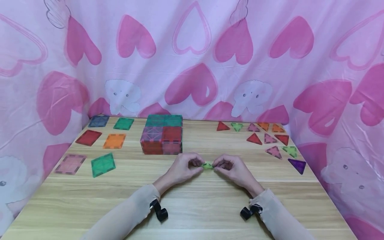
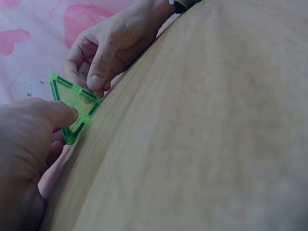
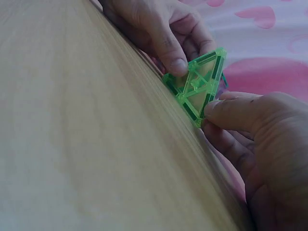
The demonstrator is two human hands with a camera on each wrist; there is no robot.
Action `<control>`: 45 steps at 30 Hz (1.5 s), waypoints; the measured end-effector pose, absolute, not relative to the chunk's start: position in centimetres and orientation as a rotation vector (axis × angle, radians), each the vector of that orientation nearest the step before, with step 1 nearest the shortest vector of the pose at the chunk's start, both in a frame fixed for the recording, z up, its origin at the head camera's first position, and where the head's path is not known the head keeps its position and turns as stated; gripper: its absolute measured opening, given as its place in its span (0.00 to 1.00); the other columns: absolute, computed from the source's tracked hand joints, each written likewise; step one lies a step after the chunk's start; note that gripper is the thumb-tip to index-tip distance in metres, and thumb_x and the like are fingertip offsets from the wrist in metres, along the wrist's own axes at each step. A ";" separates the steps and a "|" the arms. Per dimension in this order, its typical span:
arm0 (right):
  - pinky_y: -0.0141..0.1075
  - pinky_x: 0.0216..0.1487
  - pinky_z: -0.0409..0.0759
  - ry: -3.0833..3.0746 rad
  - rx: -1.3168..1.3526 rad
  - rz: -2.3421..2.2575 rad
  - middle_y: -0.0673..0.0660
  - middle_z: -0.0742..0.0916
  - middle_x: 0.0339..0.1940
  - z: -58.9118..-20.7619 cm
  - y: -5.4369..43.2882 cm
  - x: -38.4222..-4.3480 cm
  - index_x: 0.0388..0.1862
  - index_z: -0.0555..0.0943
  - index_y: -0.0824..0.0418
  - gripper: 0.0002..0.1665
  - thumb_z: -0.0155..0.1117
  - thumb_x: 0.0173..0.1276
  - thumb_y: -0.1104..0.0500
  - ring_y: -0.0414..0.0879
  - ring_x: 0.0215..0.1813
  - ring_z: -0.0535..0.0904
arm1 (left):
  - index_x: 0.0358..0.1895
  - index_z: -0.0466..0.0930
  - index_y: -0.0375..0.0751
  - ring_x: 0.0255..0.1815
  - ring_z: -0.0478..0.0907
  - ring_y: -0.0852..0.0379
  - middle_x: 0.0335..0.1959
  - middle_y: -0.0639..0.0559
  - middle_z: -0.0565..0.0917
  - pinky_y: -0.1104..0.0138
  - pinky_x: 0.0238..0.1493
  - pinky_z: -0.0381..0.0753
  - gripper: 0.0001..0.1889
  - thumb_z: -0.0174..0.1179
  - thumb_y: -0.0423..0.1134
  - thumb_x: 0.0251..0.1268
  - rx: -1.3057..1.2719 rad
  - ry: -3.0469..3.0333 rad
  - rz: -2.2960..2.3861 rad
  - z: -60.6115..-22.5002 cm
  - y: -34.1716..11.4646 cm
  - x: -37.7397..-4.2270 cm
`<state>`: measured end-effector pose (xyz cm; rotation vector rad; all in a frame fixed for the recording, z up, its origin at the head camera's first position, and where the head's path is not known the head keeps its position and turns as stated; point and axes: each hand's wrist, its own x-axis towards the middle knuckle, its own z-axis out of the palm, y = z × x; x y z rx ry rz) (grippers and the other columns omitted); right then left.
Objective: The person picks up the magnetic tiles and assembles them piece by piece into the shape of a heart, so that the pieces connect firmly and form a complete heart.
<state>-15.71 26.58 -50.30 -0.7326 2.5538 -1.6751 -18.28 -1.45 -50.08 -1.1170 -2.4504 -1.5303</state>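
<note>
Both hands (image 1: 186, 168) (image 1: 232, 168) pinch one green triangular tile (image 1: 207, 165) — wooden table (image 1: 207, 213) beneath.

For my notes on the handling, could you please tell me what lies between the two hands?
In the head view, at least one green triangular tile is gripped between the left hand and the right hand.

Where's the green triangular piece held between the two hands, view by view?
Head: green triangular piece just right of centre, below mid-height, between left hand and right hand.
Left wrist: left of centre, around mid-height.
Right wrist: right of centre, above mid-height.
Shared landmark: the wooden tabletop, visible in all three, also at and.
</note>
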 end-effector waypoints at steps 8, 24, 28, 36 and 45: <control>0.33 0.49 0.88 2.649 -0.641 -1.685 0.55 0.93 0.49 -50.6 28.7 -16.0 0.56 0.90 0.57 0.15 0.80 0.73 0.65 0.47 0.46 0.90 | 0.46 0.92 0.44 0.37 0.86 0.65 0.38 0.54 0.92 0.68 0.41 0.88 0.08 0.77 0.30 0.68 -1.109 -2.454 -1.496 -50.0 -1.1 -18.2; 0.24 0.50 0.74 3.523 0.257 -1.249 0.67 0.88 0.52 -50.1 42.4 -15.9 0.65 0.87 0.66 0.22 0.75 0.74 0.64 0.57 0.49 0.86 | 0.48 0.91 0.42 0.38 0.87 0.61 0.41 0.46 0.93 0.65 0.41 0.90 0.09 0.76 0.28 0.69 -1.111 -2.425 -1.546 -49.9 -1.7 -18.3; 0.49 0.54 0.74 3.577 0.088 -1.005 0.73 0.86 0.51 -50.2 43.5 -16.0 0.60 0.88 0.71 0.19 0.75 0.73 0.65 0.68 0.53 0.83 | 0.47 0.91 0.41 0.37 0.86 0.61 0.40 0.47 0.93 0.65 0.41 0.90 0.08 0.76 0.28 0.69 -1.105 -2.427 -1.539 -49.9 -1.6 -18.3; 0.68 0.65 0.71 3.494 -0.220 -0.981 0.76 0.85 0.62 -50.0 42.9 -16.1 0.48 0.90 0.70 0.09 0.77 0.72 0.68 0.74 0.64 0.78 | 0.47 0.91 0.42 0.37 0.86 0.61 0.39 0.50 0.92 0.66 0.40 0.89 0.09 0.76 0.27 0.68 -1.103 -2.419 -1.534 -50.1 -1.6 -18.4; 0.34 0.45 0.76 3.321 -0.241 -0.982 0.66 0.81 0.53 -49.5 41.3 -15.5 0.55 0.85 0.63 0.18 0.82 0.72 0.63 0.55 0.46 0.79 | 0.47 0.91 0.42 0.37 0.86 0.62 0.39 0.52 0.92 0.66 0.40 0.89 0.09 0.76 0.28 0.69 -1.091 -2.437 -1.528 -50.2 -1.6 -18.3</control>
